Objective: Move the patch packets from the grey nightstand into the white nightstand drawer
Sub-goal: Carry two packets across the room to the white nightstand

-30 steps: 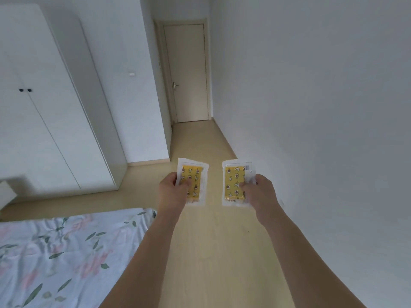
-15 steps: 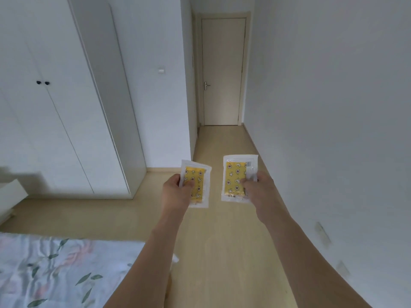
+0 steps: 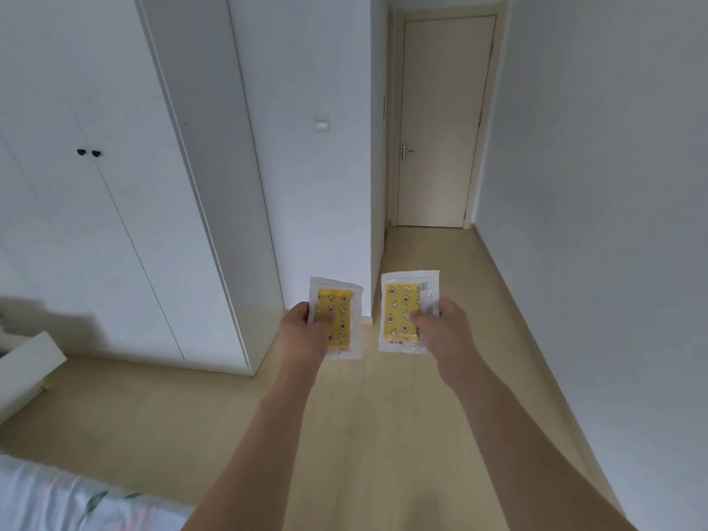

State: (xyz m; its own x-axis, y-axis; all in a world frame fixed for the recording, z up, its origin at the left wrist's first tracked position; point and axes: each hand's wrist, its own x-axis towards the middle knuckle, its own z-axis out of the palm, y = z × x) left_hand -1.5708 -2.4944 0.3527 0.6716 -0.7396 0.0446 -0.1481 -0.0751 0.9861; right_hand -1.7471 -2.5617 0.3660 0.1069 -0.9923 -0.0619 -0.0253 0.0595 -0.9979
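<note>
I hold two patch packets out in front of me over the wooden floor, each a clear sleeve with a yellow patterned patch inside. My left hand point(image 3: 304, 333) pinches the left packet point(image 3: 339, 314) by its lower left side, thumb on its face. The right packet point(image 3: 402, 306) is pinched at its right edge by my right hand point(image 3: 446, 331). Both packets are upright and a small gap apart. No nightstand shows clearly in this view.
A white wardrobe point(image 3: 115, 224) with two black knobs fills the left. A closed door point(image 3: 440, 120) ends a narrow hallway ahead. A white furniture corner point(image 3: 27, 362) pokes in at the left edge. The floral bedspread point(image 3: 69, 500) lies at the bottom left.
My view has swung to the right and up: the bed has slid down and left, the wardrobe and door have shifted right. Both hands keep their packets at the same spacing.
</note>
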